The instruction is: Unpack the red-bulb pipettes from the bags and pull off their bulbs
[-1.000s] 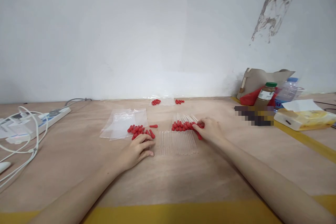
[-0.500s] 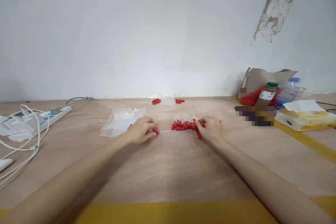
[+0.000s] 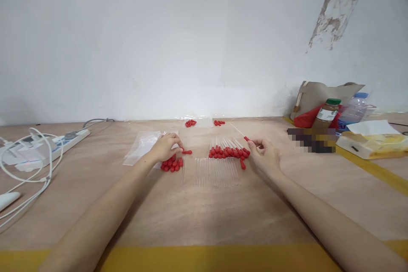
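Step in hand, as judged: fitting red bulbs to glass tubes. The right hand [image 3: 266, 155] pinches one finished dropper [image 3: 239, 132] by its red bulb, the tube pointing to 11 o'clock, lifted clear of the dropper row [image 3: 228, 151]. The left hand [image 3: 165, 146] rests curled on the bulb pile [image 3: 172, 164]; whether it grips a bulb cannot be told. The next move likely calls for a bare tube from the tube row [image 3: 216, 171] at 6 o'clock of the droppers.

Counts: one dropper in hand; pile bulbs roughly a dozen; rows too dense to count; two small bulb clusters [image 3: 190, 123] at 12 o'clock.
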Tool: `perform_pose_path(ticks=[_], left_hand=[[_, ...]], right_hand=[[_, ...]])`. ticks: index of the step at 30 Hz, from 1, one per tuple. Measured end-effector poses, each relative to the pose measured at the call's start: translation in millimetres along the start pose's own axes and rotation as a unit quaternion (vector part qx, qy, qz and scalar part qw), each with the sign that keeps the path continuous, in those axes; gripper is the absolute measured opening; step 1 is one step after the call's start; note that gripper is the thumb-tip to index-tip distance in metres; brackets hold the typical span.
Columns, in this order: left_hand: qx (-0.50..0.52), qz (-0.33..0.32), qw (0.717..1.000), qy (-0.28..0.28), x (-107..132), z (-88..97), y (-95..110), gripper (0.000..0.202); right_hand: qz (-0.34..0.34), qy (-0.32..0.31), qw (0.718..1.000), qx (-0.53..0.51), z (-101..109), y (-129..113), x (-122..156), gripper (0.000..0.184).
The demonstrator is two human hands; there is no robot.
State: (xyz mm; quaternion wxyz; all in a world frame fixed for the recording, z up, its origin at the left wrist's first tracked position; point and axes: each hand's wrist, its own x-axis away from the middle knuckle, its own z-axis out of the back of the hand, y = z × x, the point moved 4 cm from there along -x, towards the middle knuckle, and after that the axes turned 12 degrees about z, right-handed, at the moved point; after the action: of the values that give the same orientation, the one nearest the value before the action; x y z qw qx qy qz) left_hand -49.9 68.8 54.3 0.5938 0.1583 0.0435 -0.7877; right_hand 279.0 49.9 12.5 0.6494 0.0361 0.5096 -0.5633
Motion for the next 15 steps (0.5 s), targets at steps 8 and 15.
perform_pose_path(ticks=[8,15], left_hand=[[0.022,0.003,1.0,-0.003,-4,-1.7,-8,0.017],[0.075,-0.099,0.976,0.178,41,27.9,51,0.021]], right_hand=[[0.065,-0.029,0.997,-0.002,-5,-12,8,0.023],[0.235,-0.096,0.965,-0.06,-5,-56,22,0.013]])
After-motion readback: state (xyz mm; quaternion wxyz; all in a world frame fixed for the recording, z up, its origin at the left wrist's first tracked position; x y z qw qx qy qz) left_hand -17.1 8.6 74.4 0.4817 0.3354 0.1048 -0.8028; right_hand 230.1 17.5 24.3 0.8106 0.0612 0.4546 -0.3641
